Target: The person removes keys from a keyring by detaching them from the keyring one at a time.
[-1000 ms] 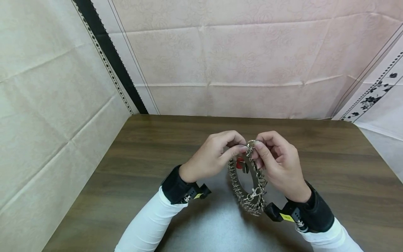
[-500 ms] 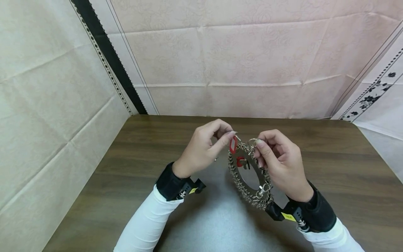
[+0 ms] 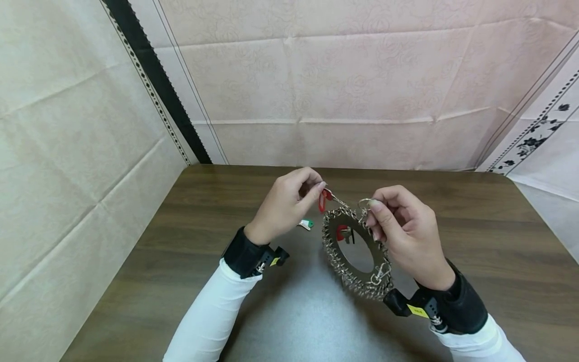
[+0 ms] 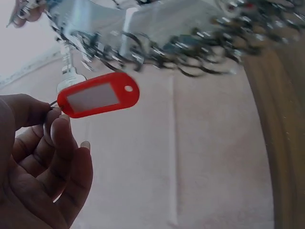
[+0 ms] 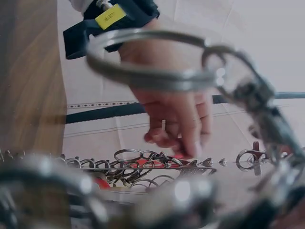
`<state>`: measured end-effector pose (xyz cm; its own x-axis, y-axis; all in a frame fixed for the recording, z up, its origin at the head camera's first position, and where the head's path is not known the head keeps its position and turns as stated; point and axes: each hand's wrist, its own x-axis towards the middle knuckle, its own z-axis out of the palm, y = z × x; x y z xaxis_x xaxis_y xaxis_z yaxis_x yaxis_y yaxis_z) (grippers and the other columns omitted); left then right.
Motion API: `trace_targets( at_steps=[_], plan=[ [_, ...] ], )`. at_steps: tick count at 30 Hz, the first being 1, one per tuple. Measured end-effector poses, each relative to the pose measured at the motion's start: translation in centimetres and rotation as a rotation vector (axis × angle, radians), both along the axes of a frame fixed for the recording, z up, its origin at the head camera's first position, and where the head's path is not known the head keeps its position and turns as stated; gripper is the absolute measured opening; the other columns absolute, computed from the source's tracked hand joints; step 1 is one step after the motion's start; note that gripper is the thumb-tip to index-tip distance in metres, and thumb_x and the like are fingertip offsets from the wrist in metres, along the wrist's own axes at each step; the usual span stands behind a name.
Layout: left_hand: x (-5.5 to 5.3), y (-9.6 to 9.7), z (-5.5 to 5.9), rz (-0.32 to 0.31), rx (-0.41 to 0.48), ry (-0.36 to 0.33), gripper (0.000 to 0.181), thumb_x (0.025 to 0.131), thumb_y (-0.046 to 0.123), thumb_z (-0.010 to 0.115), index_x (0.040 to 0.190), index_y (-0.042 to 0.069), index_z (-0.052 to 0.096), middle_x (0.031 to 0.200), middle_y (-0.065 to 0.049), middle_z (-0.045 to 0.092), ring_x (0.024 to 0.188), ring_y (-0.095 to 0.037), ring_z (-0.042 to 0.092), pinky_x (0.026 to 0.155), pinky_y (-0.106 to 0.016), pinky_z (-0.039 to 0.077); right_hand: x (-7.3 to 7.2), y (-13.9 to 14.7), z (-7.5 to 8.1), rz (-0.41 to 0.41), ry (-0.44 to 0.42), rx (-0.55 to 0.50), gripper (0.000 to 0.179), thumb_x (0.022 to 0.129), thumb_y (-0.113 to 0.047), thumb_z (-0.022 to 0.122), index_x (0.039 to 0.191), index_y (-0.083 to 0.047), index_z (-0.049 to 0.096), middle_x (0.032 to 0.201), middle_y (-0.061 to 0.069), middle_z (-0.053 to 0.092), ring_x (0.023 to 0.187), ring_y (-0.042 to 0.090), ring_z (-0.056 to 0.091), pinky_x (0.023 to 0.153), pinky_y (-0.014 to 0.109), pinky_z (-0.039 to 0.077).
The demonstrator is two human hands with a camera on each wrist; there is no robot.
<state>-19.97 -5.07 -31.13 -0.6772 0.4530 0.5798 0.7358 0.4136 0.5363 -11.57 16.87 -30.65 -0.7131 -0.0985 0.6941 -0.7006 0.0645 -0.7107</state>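
My left hand [image 3: 285, 203] pinches the small wire ring of a red key tag [image 4: 97, 94] between thumb and index finger. A silver key [image 4: 69, 76] shows beside the tag; whether it shares the ring I cannot tell. The tag hangs at the upper left edge of a round hoop [image 3: 332, 261] fringed with many small metal rings. On the other side, my right hand [image 3: 402, 226] grips the hoop near a large split ring [image 5: 152, 81], joined to a metal clasp [image 5: 262, 109]. A lobster clasp [image 3: 380, 273] dangles at the hoop's lower right.
Through the hoop's middle a red tag with keys [image 3: 344, 233] is seen, apparently on the wooden table [image 3: 217, 216]. A green-headed key [image 3: 306, 224] lies by my left wrist. Pale patterned cloth [image 3: 362, 100] hangs behind and at the sides.
My left hand has moved left and up from the right hand, drawing the red key tag out beside the hoop. The hoop has turned more face-on. The green-headed key has come into view.
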Motion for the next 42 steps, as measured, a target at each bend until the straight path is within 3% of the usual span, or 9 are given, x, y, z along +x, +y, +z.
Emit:
trace_targets(
  at_steps=[6,14,19,24,28,34,42],
  plan=[
    [-1.3,-0.4,-1.0,0.058,-0.042,-0.055,0.011,0.104,0.015,0.057,0.101,0.007,0.065,0.083,0.000,0.063,0.070,-0.011,0.053,0.063,-0.023,0.045,-0.1,0.4,0.0,-0.005,-0.005,-0.007,0.005,0.098,0.012,0.054,0.093,0.014,0.053,0.073,-0.001,0.060,0.054,0.008,0.053,0.045,0.023,0.042],
    [-3.3,-0.8,-3.3,0.134,-0.160,-0.115,0.012,0.105,0.019,0.057,0.100,0.012,0.065,0.085,0.002,0.067,0.066,-0.010,0.054,0.059,-0.024,0.042,-0.2,0.6,0.1,0.013,-0.007,-0.019,0.007,0.098,0.010,0.055,0.093,0.014,0.053,0.074,0.000,0.060,0.054,0.008,0.052,0.045,0.023,0.042],
    [-4.2,-0.9,-4.5,0.153,-0.234,-0.161,0.014,0.105,0.021,0.057,0.098,0.012,0.066,0.082,0.002,0.068,0.066,-0.008,0.057,0.061,-0.024,0.046,-0.1,0.7,0.2,0.014,-0.008,-0.004,0.014,0.100,0.002,0.058,0.093,0.014,0.053,0.074,0.000,0.061,0.055,0.008,0.053,0.046,0.022,0.043],
    [-4.6,-0.9,-5.3,0.173,-0.298,-0.191,0.015,0.105,0.022,0.057,0.100,0.012,0.067,0.086,0.001,0.070,0.068,-0.009,0.059,0.061,-0.025,0.047,-0.1,0.6,0.1,0.056,0.002,-0.032,0.004,0.097,0.013,0.054,0.094,0.014,0.054,0.074,0.000,0.062,0.055,0.009,0.053,0.046,0.022,0.043],
    [-4.7,-0.9,-5.8,0.189,-0.349,-0.211,0.015,0.105,0.022,0.057,0.100,0.013,0.068,0.088,0.001,0.070,0.068,-0.010,0.057,0.059,-0.025,0.045,-0.2,0.6,-0.2,0.095,0.021,-0.066,0.009,0.094,0.022,0.051,0.095,0.014,0.055,0.075,0.001,0.062,0.056,0.009,0.052,0.046,0.022,0.042],
    [-5.0,-0.8,-6.6,0.175,-0.392,-0.261,0.015,0.105,0.022,0.057,0.098,0.015,0.068,0.086,0.001,0.073,0.069,-0.007,0.060,0.061,-0.025,0.046,-0.3,0.5,-0.4,0.092,0.011,-0.056,0.009,0.094,0.021,0.051,0.095,0.013,0.055,0.074,0.001,0.062,0.055,0.008,0.053,0.047,0.021,0.042],
    [-5.2,-0.5,-7.3,0.159,-0.474,-0.271,0.016,0.105,0.023,0.058,0.104,0.013,0.071,0.087,0.002,0.071,0.067,-0.009,0.054,0.057,-0.022,0.039,-0.2,0.3,-0.4,0.092,-0.009,-0.052,0.010,0.094,0.020,0.052,0.094,0.012,0.056,0.074,0.001,0.062,0.055,0.008,0.053,0.046,0.022,0.042]
  ],
)
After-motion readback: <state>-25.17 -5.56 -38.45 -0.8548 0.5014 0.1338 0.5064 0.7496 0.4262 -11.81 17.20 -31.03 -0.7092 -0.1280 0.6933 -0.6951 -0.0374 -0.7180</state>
